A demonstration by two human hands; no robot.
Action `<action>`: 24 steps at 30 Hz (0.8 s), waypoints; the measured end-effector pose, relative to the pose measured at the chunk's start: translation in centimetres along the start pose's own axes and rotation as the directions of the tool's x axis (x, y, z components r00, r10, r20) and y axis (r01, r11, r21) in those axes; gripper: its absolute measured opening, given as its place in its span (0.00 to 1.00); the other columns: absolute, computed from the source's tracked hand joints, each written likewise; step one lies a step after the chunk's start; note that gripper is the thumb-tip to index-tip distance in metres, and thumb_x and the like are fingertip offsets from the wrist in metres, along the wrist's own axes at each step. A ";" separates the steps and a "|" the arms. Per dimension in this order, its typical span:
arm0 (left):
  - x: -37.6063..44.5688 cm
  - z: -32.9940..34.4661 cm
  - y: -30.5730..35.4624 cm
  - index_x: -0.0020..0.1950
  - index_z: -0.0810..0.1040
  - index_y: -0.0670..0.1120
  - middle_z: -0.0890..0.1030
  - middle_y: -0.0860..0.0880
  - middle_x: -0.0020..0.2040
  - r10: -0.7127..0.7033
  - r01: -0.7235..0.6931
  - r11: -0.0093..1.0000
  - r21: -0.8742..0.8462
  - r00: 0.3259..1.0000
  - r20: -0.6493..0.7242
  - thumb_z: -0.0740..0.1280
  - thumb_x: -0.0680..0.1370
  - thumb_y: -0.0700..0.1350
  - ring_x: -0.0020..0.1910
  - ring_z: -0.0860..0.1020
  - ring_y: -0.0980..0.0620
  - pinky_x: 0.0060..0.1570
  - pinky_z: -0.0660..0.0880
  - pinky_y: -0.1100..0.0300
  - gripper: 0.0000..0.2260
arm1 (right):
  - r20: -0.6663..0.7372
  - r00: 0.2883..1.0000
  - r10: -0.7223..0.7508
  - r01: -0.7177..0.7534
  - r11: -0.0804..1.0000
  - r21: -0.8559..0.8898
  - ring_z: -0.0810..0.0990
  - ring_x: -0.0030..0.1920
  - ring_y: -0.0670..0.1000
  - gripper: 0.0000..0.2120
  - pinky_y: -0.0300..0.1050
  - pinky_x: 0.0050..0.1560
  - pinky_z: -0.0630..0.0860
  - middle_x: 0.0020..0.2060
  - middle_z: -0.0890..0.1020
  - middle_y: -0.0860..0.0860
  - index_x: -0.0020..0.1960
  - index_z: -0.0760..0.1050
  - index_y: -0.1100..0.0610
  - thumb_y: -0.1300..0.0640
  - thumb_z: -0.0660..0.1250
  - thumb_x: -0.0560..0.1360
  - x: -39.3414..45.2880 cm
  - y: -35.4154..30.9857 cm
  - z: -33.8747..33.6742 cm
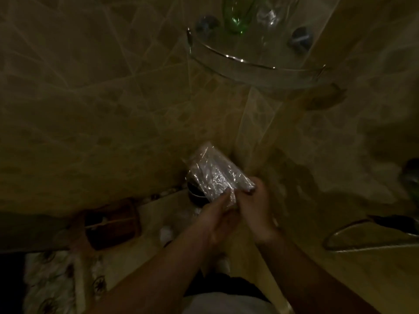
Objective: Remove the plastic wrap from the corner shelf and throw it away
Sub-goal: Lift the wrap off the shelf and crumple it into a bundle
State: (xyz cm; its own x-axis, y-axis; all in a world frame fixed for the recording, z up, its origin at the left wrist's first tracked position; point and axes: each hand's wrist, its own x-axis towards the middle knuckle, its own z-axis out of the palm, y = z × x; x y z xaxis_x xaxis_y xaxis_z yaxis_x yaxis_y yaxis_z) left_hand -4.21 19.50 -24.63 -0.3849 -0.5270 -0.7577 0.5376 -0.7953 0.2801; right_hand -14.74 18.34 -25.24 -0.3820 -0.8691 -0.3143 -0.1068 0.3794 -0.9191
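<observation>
Below the corner shelf and well clear of it, the plastic wrap sits bunched and crinkled between my two hands, catching what little light the room offers. My left hand pinches its lower edge with the fingers closed on the film; my right hand grips the near end, fingers curled over it. Both hands therefore hold the wrap, which I judge to be off the shelf and ready to be compacted for disposal.

Directly behind the wrap, a dark round object shows at the base of the tiled wall; it may be a bin or a drain cover, but the dim picture does not let me say which. Above, a green bottle and something clear stand on the glass shelf, with two dark mounting knobs to either side. A second, lower shelf shows at the right edge, and a brown box lies to the left near the floor.

Risks, as I judge them: the film is light and springy, so a loose grip could let it unfurl or drift aside when released. Poor light makes the disposal point hard to identify, so I could drop it in the wrong place. Raising an arm carelessly could strike the shelf rim and disturb the bottle.
</observation>
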 end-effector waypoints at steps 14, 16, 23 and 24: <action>18.3 -17.8 4.3 0.37 0.82 0.42 0.84 0.45 0.34 -0.074 0.158 0.963 0.220 0.935 -0.348 0.68 0.75 0.36 0.32 0.83 0.50 0.33 0.79 0.57 0.08 | -0.024 0.888 0.460 -0.460 0.883 -0.095 0.81 0.33 0.57 0.09 0.47 0.30 0.74 0.29 0.83 0.56 0.32 0.80 0.56 0.62 0.68 0.70 9.8 16.0 7.4; 22.0 -20.9 4.5 0.33 0.84 0.43 0.84 0.44 0.32 -0.044 0.164 0.945 0.282 0.921 -0.386 0.69 0.74 0.36 0.31 0.83 0.50 0.33 0.79 0.56 0.11 | -0.032 0.864 0.503 -0.503 0.861 -0.077 0.81 0.34 0.55 0.06 0.45 0.30 0.74 0.30 0.83 0.55 0.36 0.80 0.56 0.62 0.68 0.71 12.0 19.9 9.5; 36.1 -29.4 4.5 0.27 0.74 0.40 0.73 0.48 0.17 0.219 0.090 0.806 0.585 0.873 -0.437 0.66 0.74 0.35 0.17 0.71 0.51 0.19 0.65 0.65 0.15 | -0.040 0.944 0.329 -0.327 0.907 -0.267 0.82 0.30 0.46 0.08 0.40 0.29 0.77 0.34 0.82 0.54 0.51 0.76 0.54 0.57 0.69 0.72 20.0 33.1 16.7; 38.1 -30.3 4.5 0.28 0.74 0.40 0.74 0.46 0.18 0.232 0.068 0.819 0.570 0.869 -0.437 0.65 0.74 0.33 0.20 0.73 0.48 0.23 0.67 0.63 0.15 | -0.049 0.943 0.329 -0.330 0.910 -0.252 0.81 0.28 0.45 0.06 0.38 0.26 0.76 0.35 0.82 0.55 0.49 0.77 0.55 0.58 0.69 0.73 21.2 34.8 17.4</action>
State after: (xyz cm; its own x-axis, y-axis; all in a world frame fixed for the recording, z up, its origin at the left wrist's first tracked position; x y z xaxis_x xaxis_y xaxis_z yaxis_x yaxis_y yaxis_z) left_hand 6.31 4.93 -70.06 0.1178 -0.5113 -0.8513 -0.0135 -0.8580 0.5135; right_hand -10.61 7.56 -68.01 -0.4408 -0.6791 -0.5870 -0.2025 0.7123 -0.6720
